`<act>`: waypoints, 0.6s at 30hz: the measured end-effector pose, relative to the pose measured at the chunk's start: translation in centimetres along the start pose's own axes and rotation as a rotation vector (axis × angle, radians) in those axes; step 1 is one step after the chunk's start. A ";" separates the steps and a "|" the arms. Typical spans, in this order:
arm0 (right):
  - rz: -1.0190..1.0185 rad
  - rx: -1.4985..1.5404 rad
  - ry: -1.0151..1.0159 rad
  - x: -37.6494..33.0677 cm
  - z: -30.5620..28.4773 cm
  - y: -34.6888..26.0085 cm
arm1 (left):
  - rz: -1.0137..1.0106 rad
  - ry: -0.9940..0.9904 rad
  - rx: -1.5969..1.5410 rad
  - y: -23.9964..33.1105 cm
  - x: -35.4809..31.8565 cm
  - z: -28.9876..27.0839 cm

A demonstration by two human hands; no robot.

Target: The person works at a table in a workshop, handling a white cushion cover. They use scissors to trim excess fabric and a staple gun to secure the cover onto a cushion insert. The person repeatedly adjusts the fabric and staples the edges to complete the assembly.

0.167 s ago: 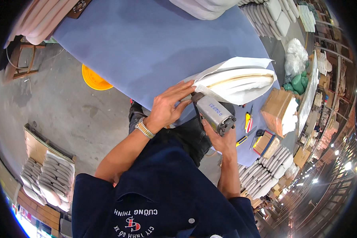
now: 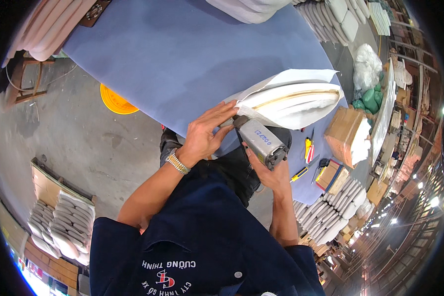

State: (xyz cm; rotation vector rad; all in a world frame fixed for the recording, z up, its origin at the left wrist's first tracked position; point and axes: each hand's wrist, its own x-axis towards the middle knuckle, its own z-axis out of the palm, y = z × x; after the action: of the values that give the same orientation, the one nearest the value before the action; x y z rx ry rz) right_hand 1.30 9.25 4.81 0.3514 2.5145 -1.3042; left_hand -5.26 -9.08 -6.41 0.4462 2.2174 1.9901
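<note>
A seat cushion [image 2: 293, 104] in white fabric stands on its edge at the near side of the table, its tan rim strip showing between folds. A loose flap of white fabric [image 2: 301, 76] rises behind it. My left hand [image 2: 208, 129] presses the cushion's left end, fingers extended over the fabric edge and thumb underneath, gripping it. My right hand [image 2: 271, 170] is wrapped round a grey metal staple gun [image 2: 262, 139], whose nose touches or nearly touches the cushion's end beside my left fingertips. The gun's handle is mostly hidden.
A blue-covered table [image 2: 182, 54] spreads ahead. To the right lie a yellow-handled cutter [image 2: 299, 174], red-and-yellow scissors [image 2: 309, 149] and a cardboard box [image 2: 344, 133]. Stacked cushions [image 2: 325, 212] stand near right. A yellow bucket [image 2: 117, 100] sits on the floor at left.
The staple gun and my right hand have shifted slightly left, with the nose still by the cushion's end. My left hand keeps its hold; the whole view has shifted a little.
</note>
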 end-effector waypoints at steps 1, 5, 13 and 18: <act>-0.021 0.012 -0.005 0.1 0.1 0.0 | -0.008 -0.015 -0.002 0.0 -0.1 -0.1; -0.182 -0.105 -0.053 0.3 -0.2 0.6 | -0.007 -0.044 0.024 0.3 -0.3 -0.4; -0.100 -0.051 -0.090 0.3 0.3 1.7 | -0.080 -0.047 0.136 0.9 0.1 -0.4; -0.048 -0.032 -0.075 -0.7 0.2 2.1 | -0.029 -0.105 0.250 1.0 -0.2 -0.4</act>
State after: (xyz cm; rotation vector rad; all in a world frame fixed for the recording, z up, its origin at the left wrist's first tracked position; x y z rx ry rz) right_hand 2.74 10.23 3.41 0.2322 2.4927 -1.2690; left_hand -5.00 -9.44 -5.35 0.5296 2.3993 1.6411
